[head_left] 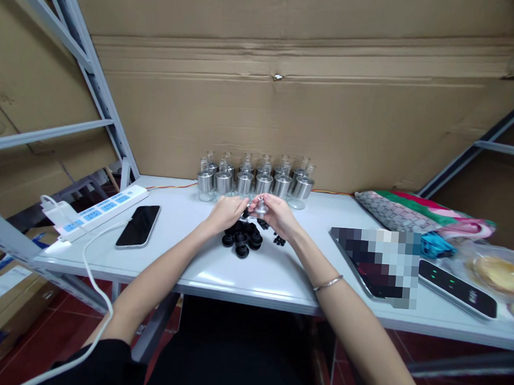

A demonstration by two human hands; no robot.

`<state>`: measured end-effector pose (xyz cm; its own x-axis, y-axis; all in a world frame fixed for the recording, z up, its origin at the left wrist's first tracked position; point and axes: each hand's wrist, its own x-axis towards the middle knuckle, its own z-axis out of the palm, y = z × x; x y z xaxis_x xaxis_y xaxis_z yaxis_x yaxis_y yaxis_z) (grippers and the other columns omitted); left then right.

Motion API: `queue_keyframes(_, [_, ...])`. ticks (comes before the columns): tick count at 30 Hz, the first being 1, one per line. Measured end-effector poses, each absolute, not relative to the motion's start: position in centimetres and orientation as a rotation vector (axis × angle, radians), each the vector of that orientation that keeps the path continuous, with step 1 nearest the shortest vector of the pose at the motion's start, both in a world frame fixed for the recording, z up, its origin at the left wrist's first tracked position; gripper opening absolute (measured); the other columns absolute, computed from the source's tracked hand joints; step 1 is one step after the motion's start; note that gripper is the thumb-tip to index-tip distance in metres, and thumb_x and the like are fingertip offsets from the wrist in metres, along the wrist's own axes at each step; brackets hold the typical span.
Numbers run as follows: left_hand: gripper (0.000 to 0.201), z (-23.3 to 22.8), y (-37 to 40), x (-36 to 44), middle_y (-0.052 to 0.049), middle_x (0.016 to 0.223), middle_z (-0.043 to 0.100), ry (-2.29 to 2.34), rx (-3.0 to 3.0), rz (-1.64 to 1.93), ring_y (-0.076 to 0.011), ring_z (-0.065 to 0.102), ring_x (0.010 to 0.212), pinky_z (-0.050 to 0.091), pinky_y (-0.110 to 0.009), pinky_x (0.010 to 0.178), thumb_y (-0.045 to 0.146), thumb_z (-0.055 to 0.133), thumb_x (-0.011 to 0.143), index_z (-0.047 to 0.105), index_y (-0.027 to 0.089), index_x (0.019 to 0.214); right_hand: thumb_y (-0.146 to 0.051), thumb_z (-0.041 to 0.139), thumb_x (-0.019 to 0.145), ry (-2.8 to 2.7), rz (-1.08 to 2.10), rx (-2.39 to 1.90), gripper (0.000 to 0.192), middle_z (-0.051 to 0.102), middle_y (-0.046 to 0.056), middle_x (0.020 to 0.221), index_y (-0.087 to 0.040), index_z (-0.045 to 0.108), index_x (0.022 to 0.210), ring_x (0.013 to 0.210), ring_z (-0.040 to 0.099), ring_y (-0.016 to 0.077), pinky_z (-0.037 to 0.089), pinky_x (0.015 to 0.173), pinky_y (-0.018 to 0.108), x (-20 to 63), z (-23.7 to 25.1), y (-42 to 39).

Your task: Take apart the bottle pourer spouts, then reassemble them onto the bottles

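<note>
Above the middle of the table my two hands meet, fingertips close together. My right hand (278,215) is closed on a small silvery metal cap-like piece (261,206). Close beside it, the fingers of my left hand (225,214) are pinched together near a small black part (245,213); whether they grip it is too small to make out. Just below the hands lies a pile of round black caps (241,238). Little black pieces (279,239) are scattered to its right. Behind the hands, several glass bottles with silvery metal sleeves (244,183) stand upright in two rows.
At the left, a phone (138,226) lies beside a white power strip (106,208) with a cable. To the right are a tablet-like device (361,264), a black-and-white device (457,288), folded cloth (426,216) and bagged food (500,274). Cardboard (262,116) closes off the back.
</note>
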<state>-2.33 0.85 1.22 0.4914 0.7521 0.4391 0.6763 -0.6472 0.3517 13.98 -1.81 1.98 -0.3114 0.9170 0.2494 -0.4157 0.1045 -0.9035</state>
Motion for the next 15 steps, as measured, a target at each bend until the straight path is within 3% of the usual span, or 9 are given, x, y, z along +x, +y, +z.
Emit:
queue_keyframes(9, [0.025, 2.2, 0.2, -2.6, -0.007, 0.105, 0.062, 1.010, 2.861, 1.104, -0.0169, 0.055, 0.100, 0.036, -0.030, 0.087, 0.017, 0.033, 0.094, 0.053, 0.016, 0.109, -0.050, 0.066, 0.073, -1.010, 1.420, -0.664, 0.033, 0.064, 0.002, 0.067, -0.017, 0.063, 0.073, 0.067, 0.062, 0.0141, 0.050, 0.057, 0.024, 15.1, 2.2, -0.8])
queue_keyframes(15, [0.022, 1.8, 0.5, -2.6, -0.007, 0.096, 0.063, 0.956, 2.946, 0.957, -0.0180, 0.056, 0.094, 0.038, -0.030, 0.082, 0.019, 0.034, 0.094, 0.056, 0.015, 0.096, -0.052, 0.064, 0.074, -1.044, 1.427, -0.692, 0.034, 0.066, 0.003, 0.069, -0.018, 0.063, 0.075, 0.071, 0.063, 0.0151, 0.047, 0.053, 0.022, 15.2, 2.3, -0.8])
